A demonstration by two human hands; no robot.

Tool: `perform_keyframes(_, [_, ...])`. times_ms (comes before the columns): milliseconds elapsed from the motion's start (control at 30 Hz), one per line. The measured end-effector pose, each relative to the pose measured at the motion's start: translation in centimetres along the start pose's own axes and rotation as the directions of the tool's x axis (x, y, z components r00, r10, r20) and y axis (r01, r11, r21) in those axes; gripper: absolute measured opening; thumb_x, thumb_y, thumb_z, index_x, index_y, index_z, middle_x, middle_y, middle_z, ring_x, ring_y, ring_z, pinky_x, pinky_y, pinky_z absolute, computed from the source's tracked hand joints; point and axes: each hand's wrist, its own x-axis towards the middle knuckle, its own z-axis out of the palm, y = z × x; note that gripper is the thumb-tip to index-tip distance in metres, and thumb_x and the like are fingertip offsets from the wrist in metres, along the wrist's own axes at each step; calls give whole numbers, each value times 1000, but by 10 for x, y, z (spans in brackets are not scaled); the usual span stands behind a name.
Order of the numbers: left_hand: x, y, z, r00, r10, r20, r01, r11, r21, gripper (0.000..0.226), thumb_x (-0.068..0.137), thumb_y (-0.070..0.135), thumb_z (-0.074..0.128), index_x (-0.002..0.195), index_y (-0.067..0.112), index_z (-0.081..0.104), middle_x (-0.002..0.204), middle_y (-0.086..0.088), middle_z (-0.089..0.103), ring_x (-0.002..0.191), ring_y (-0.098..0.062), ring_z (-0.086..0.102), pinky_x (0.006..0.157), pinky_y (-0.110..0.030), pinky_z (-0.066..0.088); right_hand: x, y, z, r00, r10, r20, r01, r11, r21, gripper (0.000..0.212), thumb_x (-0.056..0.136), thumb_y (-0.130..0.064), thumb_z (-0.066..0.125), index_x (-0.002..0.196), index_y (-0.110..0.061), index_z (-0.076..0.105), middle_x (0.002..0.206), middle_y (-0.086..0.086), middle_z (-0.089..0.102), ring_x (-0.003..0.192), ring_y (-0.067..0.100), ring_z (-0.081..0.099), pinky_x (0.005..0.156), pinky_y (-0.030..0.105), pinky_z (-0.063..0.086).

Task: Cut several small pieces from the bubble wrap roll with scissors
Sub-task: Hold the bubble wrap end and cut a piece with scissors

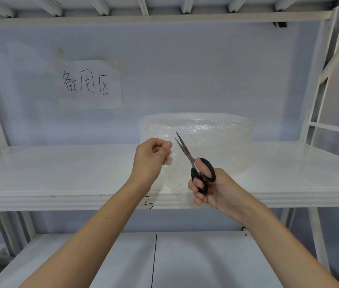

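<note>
Head view: the left hand (151,155) is raised in front of the shelf (60,173), its fingers (165,146) curled and pinching the loose sheet of bubble wrap (169,161) by its upper edge, so the film hangs down from the fingertips toward the shelf's front lip. The right hand (208,189) grips the scissors (193,163), thumb and fingers threaded through the black handle loops. The blades point up and to the left, tips just beside the left fingertips, and stand only narrowly parted. The bubble wrap roll (197,138) sits on the shelf just behind both hands, its free end leading forward to the pinched sheet. A paper sign (88,85) with handwritten characters is taped to the back wall, up and to the left of the left hand.

The step in hand appears to be lining up a cut. The next move likely calls for keeping the film taut between the fingers, opening the blades wider and feeding the edge between them, clear of the fingertips. No cut pieces are visible on the shelf.
</note>
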Motion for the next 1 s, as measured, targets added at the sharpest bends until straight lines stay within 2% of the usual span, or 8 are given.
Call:
perform_keyframes(200, [-2, -4, 3, 1000, -2, -12, 2, 1000, 13, 11, 94, 18, 64, 88, 8, 67, 70, 0, 63, 60, -9, 62, 65, -22, 57, 2, -1, 4, 999, 4, -42, -3, 1000, 16, 52, 73, -55, 72, 60, -13, 43, 63, 5, 42, 51, 17, 35, 52, 28, 42])
perform_keyframes(300, [-2, -4, 3, 1000, 0, -11, 1, 1000, 20, 11, 94, 19, 64, 89, 9, 67, 71, 0, 64, 60, -8, 62, 64, -21, 56, 2, -1, 5, 999, 2, -55, 1, 998, 62, 46, 65, -51, 70, 61, -13, 44, 62, 5, 43, 49, 16, 35, 50, 27, 41])
perform_keyframes(533, [1, 3, 3, 1000, 0, -8, 0, 1000, 11, 11, 95, 13, 63, 89, 4, 64, 65, -2, 62, 50, -6, 58, 57, -17, 51, 1, 3, 0, 999, -22, -29, 24, 996, 90, 39, 73, -42, 67, 61, -13, 44, 61, 5, 43, 48, 15, 35, 50, 27, 41])
perform_keyframes(767, [-2, 2, 0, 1000, -11, 2, 11, 1000, -9, 10, 95, 12, 63, 87, 7, 65, 68, -4, 63, 53, -8, 59, 57, -16, 52, 1, 5, -2, 997, 47, 55, -52, 995, 89, 51, 71, -59, 65, 57, -14, 47, 64, 6, 45, 52, 19, 37, 54, 30, 45])
perform_keyframes(1000, [-5, 7, -6, 1000, 28, -6, -28, 999, -21, 10, 95, 10, 62, 87, 7, 65, 67, -4, 61, 52, -6, 57, 57, -16, 52, 5, 0, 2, 991, 123, 56, -126, 990, 56, 52, 69, -61, 66, 61, -14, 47, 63, 5, 46, 50, 20, 37, 54, 30, 45])
